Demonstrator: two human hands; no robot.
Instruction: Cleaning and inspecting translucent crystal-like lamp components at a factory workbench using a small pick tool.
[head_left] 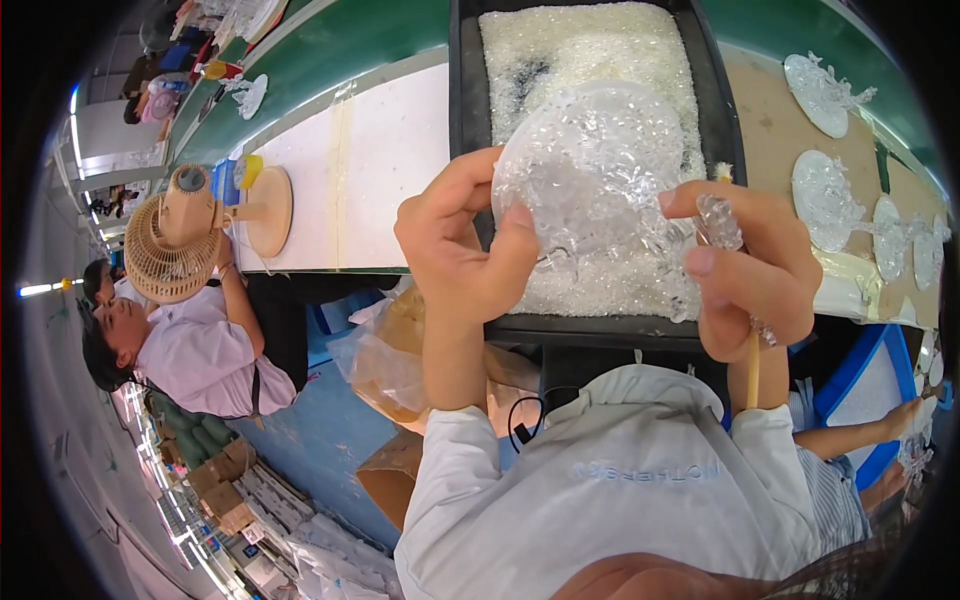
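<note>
My left hand (465, 240) is closed on the left rim of a round clear disc (590, 130), its thumb on the face. Clear crystal-like pieces cluster on the disc's lower and right part. My right hand (765, 265) is curled at the disc's right side, with a thin wooden stick (753, 370) held in it. Between its fingers shows a clear faceted piece (718, 222). Index finger and thumb reach toward the clustered pieces; whether they touch is hard to tell. Below the disc lies a black tray (720, 110) filled with small clear granules (590, 28).
More clear discs with figures (825, 200) stand on the brown board at right. A beige fan (175, 240) is at the left, beside a seated person (200, 350). Another person's hand (900, 420) works at the far right near a blue bin (865, 400). A plastic-lined bag (395, 350) hangs below the table.
</note>
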